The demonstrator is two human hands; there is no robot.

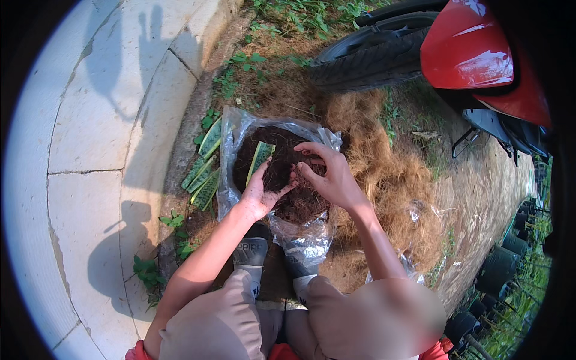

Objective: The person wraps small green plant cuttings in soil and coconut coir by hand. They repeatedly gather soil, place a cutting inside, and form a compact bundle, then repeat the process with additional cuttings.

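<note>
My left hand (263, 193) cups a clump of dark potting soil (278, 175) above a clear plastic bag (229, 157) spread on the ground. More dark soil and fibre fill the bag. A cut piece of variegated snake plant leaf (257, 162) stands tilted beside my left fingers; whether they touch it I cannot tell. My right hand (325, 173) hovers at the clump's right side, fingers curled and apart, with nothing seen in it. Several more cut snake plant leaves (207, 180) lie on the ground left of the bag.
Loose brown coconut fibre (387, 189) is heaped right of the bag. A red motorcycle (468, 54) with a black tyre (369, 63) stands at the upper right. Pale paving slabs (85, 135) run along the left. Black plant pots (497, 270) line the lower right.
</note>
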